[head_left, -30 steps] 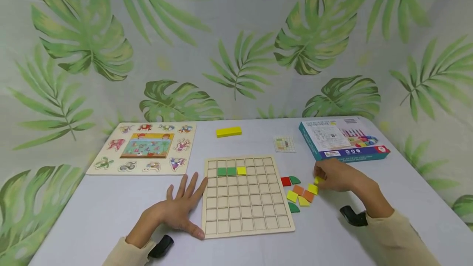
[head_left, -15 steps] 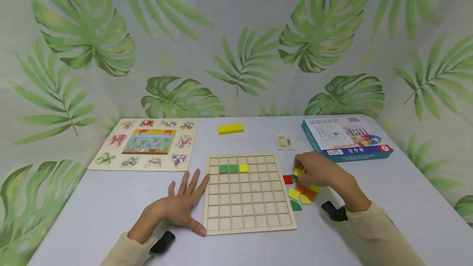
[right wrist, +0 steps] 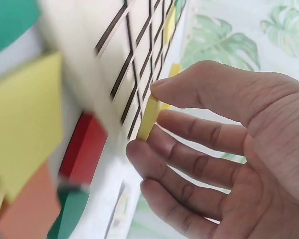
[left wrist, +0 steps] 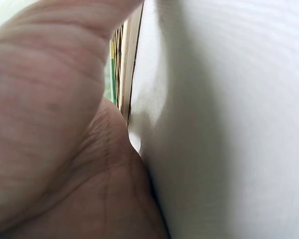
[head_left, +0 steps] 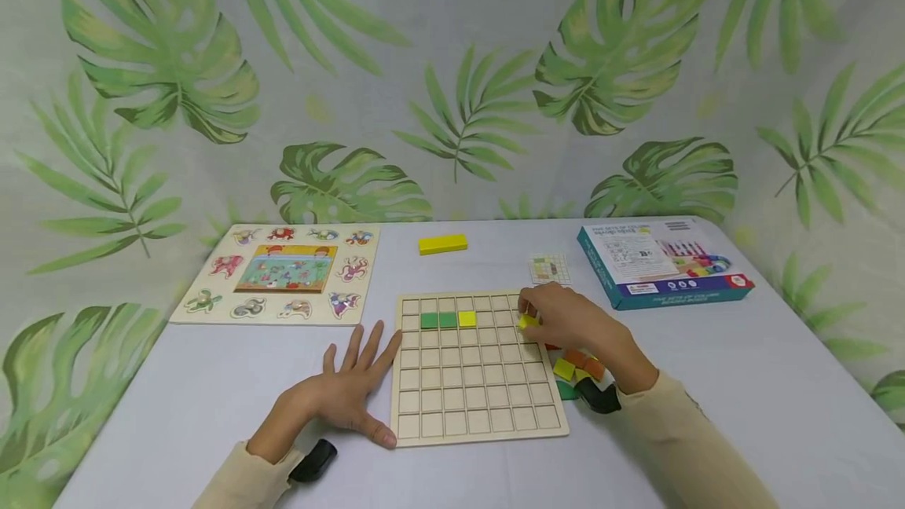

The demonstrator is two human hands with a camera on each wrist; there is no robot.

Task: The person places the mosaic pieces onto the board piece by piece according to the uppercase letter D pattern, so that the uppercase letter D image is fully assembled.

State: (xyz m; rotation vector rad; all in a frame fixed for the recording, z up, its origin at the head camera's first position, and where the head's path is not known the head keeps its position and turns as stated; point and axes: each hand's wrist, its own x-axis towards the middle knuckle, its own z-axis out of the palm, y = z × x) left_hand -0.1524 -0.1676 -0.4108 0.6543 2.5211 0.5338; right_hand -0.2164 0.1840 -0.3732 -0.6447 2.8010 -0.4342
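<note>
My right hand (head_left: 569, 324) pinches a yellow square tile (right wrist: 149, 117) between thumb and fingers, over the right edge of the wooden grid board (head_left: 474, 399). On the board, in the second row from the top, lie two green tiles (head_left: 438, 320) and one yellow tile (head_left: 467, 319), side by side. With fingers spread, my left hand (head_left: 346, 397) rests at the board's left edge, the thumb near its front corner. In the left wrist view the palm (left wrist: 45, 109) fills the left side and hides most of the board.
Right of the board lies a pile of loose tiles (head_left: 563, 369), partly under my right hand; a red tile (right wrist: 84, 149) is among them. Behind are a pattern card (head_left: 549, 268), a yellow block (head_left: 442, 244) and a box (head_left: 665, 261). An animal puzzle board (head_left: 276, 313) lies back left.
My right hand has moved left from beyond the loose tiles to above the board's right edge, carrying the yellow tile. The left hand has stayed at the board.
</note>
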